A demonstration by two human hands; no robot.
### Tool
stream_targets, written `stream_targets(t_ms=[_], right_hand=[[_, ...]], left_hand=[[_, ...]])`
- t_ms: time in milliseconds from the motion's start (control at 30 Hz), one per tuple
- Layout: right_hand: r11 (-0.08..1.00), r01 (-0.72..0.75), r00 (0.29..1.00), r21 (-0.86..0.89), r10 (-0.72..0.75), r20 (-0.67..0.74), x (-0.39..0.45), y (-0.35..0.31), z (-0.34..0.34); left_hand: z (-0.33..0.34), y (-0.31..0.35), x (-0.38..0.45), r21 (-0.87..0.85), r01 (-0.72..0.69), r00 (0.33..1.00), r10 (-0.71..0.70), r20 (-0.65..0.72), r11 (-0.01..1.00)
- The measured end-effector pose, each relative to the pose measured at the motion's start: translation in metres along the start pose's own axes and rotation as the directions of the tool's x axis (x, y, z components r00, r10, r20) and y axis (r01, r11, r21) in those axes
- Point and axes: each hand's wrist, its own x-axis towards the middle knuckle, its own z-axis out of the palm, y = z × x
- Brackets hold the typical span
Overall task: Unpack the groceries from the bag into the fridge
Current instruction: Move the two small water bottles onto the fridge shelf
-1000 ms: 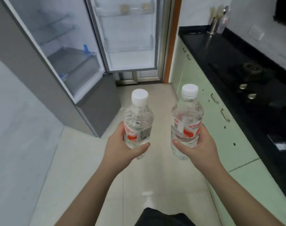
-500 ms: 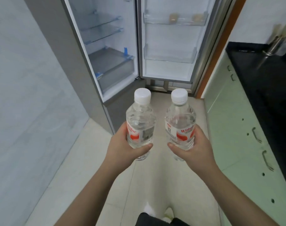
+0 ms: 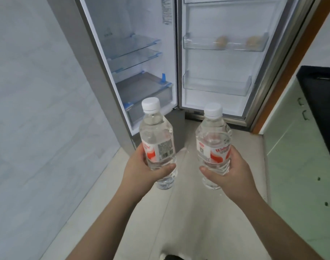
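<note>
Head view: left hand [image 3: 141, 169] grips the left water bottle [image 3: 157, 145] around its lower body; right hand [image 3: 229, 172] grips the right water bottle [image 3: 214, 147] likewise. Both bottles upright, long axis vertical, white caps up, apart, held side by side over the floor [image 3: 188, 212] before the open fridge [image 3: 141, 76]. Two round items, blurred, in the door shelf [image 3: 225, 46]. Black counter [image 3: 322, 94] at right.

1. Toward twelve o'clock the fridge [image 3: 134, 76] stands open, its door [image 3: 226, 59] swung to one o'clock.
2. Glass shelves [image 3: 134, 51] at eleven o'clock are bare; the closed drawer [image 3: 147, 94] blocks the space beneath.
3. The lower door bin [image 3: 216, 85] is free; the upper bin [image 3: 226, 44] holds two round items.
4. Both hands carry bottles: left hand [image 3: 141, 169], right hand [image 3: 230, 173].
</note>
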Motion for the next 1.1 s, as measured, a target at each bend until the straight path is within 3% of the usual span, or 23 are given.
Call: stream_targets(t_ms=[433, 767, 1100], right_hand=[[0.998, 0.057, 0.993, 0.027, -0.059, 0.1, 0.167, -0.024, 0.052], [0.996, 0.086, 0.995, -0.011, -0.085, 0.05, 0.275, -0.034, 0.061], [0.984, 0.177, 0.984, -0.033, -0.178, -0.023, 0.402, -0.021, 0.026]], left_hand=[[-0.03, 0.006, 0.158, 0.095, -0.035, 0.999, 0.035, 0.004, 0.995], [-0.04, 0.037, 0.282, 0.112, -0.09, 0.996, 0.09, 0.001, 0.99], [0.014, 0.075, 0.383, 0.085, -0.12, 0.986, 0.129, -0.109, 0.989]])
